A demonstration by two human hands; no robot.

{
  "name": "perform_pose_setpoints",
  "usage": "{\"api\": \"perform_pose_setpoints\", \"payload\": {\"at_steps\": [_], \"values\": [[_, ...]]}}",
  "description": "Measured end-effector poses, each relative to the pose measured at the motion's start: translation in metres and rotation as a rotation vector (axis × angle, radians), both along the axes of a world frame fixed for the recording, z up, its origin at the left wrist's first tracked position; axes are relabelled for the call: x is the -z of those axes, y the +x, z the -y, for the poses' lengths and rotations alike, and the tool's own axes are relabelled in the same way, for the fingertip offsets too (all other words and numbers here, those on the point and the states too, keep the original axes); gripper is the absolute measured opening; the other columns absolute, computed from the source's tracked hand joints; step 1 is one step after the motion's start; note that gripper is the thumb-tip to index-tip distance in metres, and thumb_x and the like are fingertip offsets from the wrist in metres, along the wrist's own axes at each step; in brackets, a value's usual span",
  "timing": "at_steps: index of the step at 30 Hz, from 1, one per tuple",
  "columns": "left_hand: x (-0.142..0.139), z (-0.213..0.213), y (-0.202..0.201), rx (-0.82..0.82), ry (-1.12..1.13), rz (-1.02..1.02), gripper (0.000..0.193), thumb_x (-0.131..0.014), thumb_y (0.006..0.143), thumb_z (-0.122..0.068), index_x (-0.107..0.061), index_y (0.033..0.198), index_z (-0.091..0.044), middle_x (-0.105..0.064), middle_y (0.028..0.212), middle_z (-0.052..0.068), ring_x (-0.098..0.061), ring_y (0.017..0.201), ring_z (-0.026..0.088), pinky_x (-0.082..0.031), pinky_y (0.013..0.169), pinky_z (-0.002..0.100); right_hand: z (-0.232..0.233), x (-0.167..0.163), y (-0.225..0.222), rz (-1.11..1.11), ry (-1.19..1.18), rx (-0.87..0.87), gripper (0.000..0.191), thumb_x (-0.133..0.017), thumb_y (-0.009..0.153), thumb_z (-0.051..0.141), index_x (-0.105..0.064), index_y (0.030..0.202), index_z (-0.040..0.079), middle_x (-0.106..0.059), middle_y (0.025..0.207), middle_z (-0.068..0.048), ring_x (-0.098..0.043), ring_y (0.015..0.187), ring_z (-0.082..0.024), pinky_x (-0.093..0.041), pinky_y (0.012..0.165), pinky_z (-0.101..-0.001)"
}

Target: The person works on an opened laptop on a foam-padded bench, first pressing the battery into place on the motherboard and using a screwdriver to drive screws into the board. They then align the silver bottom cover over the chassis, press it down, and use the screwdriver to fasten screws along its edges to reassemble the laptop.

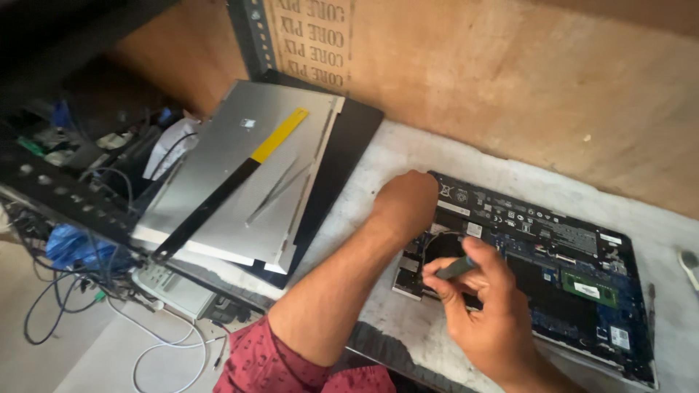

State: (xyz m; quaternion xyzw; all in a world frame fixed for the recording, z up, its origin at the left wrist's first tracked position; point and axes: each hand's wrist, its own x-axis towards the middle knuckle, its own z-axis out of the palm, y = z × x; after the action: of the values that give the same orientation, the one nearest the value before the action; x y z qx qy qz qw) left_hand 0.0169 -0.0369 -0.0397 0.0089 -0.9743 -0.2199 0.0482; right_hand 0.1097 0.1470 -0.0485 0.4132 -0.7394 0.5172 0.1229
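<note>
An opened laptop [568, 255] lies base-up on the white bench, its blue circuit board, fan and green memory stick [588, 290] exposed. My left hand [404, 202] rests as a fist on the laptop's left corner, steadying it. My right hand [484, 306] pinches a thin dark screwdriver [455, 269] whose tip points at the fan area near the left edge of the board.
A stack of silver laptop covers [240, 167] lies to the left, with a yellow-and-black strip [233, 178] and tweezers [277, 191] on top. A dark metal shelf [58, 189] holds cables and parts. A brown board wall [510, 80] stands behind.
</note>
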Motion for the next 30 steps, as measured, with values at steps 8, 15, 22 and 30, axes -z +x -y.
{"api": "perform_pose_setpoints", "payload": {"at_steps": [8, 15, 22, 30], "values": [[-0.055, 0.016, 0.042, -0.105, -0.063, -0.456, 0.01, -0.063, 0.08, -0.007, -0.07, 0.085, -0.003, -0.073, 0.087, 0.019, -0.072, 0.08, 0.039, -0.058, 0.069, 0.05, -0.019, -0.029, -0.014, 0.08, -0.201, -0.014, 0.084, -0.059, 0.099, -0.006, -0.004, 0.155, 0.022, -0.071, 0.109, -0.025, -0.076, 0.086, -0.028, -0.063, 0.084, -0.0372], [-0.064, 0.125, 0.122, -0.515, -0.444, -0.141, 0.012, -0.062, 0.078, -0.011, -0.074, 0.078, -0.012, -0.075, 0.087, 0.013, -0.071, 0.085, 0.035, -0.046, 0.081, 0.059, -0.036, -0.042, -0.018, 0.038, -0.196, 0.119, 0.079, -0.06, 0.104, -0.004, -0.005, 0.156, 0.021, -0.068, 0.107, -0.026, -0.075, 0.085, -0.029, -0.062, 0.083, -0.0358], [-0.052, 0.134, 0.122, -0.484, -0.47, -0.114, 0.014, -0.059, 0.08, -0.01, -0.071, 0.087, -0.007, -0.076, 0.085, 0.014, -0.072, 0.075, 0.034, -0.039, 0.088, 0.064, -0.055, -0.047, -0.042, -0.076, -0.218, 0.189, 0.072, -0.058, 0.113, -0.002, -0.004, 0.154, 0.019, -0.07, 0.105, -0.026, -0.074, 0.087, -0.028, -0.061, 0.084, -0.0354], [-0.041, 0.08, 0.106, -0.257, -0.38, -0.179, 0.01, -0.065, 0.081, -0.018, -0.072, 0.08, -0.01, -0.073, 0.083, 0.013, -0.07, 0.083, 0.033, -0.045, 0.081, 0.052, -0.077, -0.043, -0.067, -0.021, -0.282, 0.241, 0.071, -0.059, 0.119, -0.003, -0.002, 0.158, 0.017, -0.069, 0.106, -0.025, -0.072, 0.087, -0.026, -0.062, 0.089, -0.0362]]}}
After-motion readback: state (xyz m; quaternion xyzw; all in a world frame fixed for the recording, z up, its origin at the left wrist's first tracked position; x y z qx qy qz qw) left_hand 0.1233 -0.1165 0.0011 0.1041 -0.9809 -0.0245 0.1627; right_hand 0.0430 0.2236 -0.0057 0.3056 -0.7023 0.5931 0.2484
